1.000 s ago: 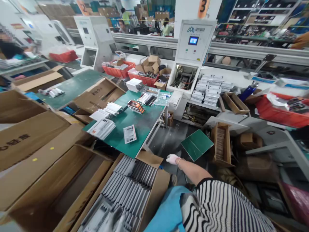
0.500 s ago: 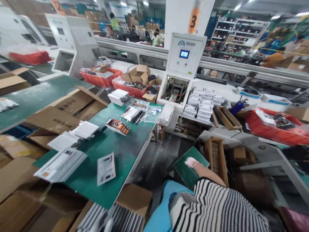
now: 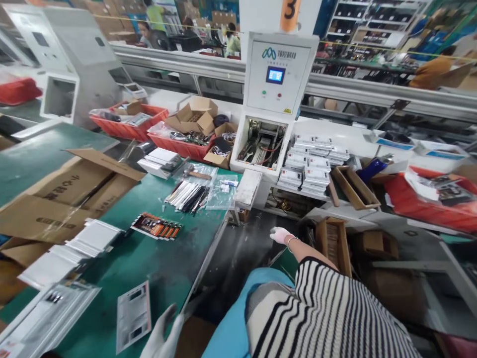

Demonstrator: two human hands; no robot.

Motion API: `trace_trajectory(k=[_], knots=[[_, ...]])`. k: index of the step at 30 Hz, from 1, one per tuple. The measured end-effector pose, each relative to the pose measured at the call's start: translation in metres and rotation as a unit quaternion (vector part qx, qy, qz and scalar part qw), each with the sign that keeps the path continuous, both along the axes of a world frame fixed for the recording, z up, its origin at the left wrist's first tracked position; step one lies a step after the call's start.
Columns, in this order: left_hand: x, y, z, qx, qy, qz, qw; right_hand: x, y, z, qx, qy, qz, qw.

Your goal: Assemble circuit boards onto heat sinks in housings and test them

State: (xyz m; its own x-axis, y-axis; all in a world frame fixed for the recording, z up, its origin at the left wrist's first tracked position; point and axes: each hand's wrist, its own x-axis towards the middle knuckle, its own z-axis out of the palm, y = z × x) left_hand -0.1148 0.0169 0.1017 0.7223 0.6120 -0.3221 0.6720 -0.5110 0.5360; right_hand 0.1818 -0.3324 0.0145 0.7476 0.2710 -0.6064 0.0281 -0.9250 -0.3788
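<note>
My left hand point(image 3: 164, 334), in a white glove, is at the bottom of the view by the near edge of the green table. Its thumb and fingers are apart, with nothing in them. Closest to it is a flat grey-white panel point(image 3: 133, 316) with dark cut-outs, lying on the table. My right hand point(image 3: 280, 235), gloved and with a bracelet at the wrist, hangs over the dark floor in front of the machine. Its fingers stretch forward and hold nothing I can see. Stacked panels point(image 3: 48, 318) lie left of the single panel, and orange-and-black circuit boards point(image 3: 157, 226) lie beyond it.
A white machine point(image 3: 278, 74) with a lit screen stands ahead, its lower opening showing metal parts. Stacked white cases point(image 3: 307, 169) sit to its right, beside a wooden tray point(image 3: 354, 186) and a red bin point(image 3: 432, 201). Thin strips point(image 3: 188, 196) and an open carton point(image 3: 59, 199) are at left.
My right hand has risen away from the green board at its side, moving forward and left. My left hand has come up from the carton at the bottom. The view has shifted closer to the machine.
</note>
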Motion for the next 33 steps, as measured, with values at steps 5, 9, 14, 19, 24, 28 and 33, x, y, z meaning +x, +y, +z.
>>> trace_trajectory(k=[5,9,14,19,24,28,33], knots=[[0.054,-0.021,-0.010,-0.112,-0.012,-0.032,0.993,0.006,-0.052,0.011,-0.004,-0.057,-0.058,0.997],[0.093,-0.030,-0.007,-0.163,0.006,-0.082,0.983,0.032,-0.096,0.027,-0.037,-0.141,-0.128,0.981],[0.151,-0.021,-0.003,-0.135,0.051,-0.108,0.984,0.118,-0.122,0.039,-0.079,-0.267,-0.155,0.948],[0.235,-0.026,-0.006,-0.108,0.054,-0.108,0.987,0.245,-0.122,0.041,-0.115,-0.322,-0.111,0.933],[0.324,-0.045,0.002,-0.100,0.048,-0.132,0.985,0.349,-0.118,0.035,-0.154,-0.296,-0.043,0.942],[0.372,-0.051,0.011,-0.089,0.073,-0.157,0.981,0.386,-0.120,0.025,-0.182,-0.259,-0.006,0.949],[0.407,-0.056,0.013,-0.092,0.087,-0.180,0.975,0.395,-0.124,0.023,-0.193,-0.237,0.030,0.952]])
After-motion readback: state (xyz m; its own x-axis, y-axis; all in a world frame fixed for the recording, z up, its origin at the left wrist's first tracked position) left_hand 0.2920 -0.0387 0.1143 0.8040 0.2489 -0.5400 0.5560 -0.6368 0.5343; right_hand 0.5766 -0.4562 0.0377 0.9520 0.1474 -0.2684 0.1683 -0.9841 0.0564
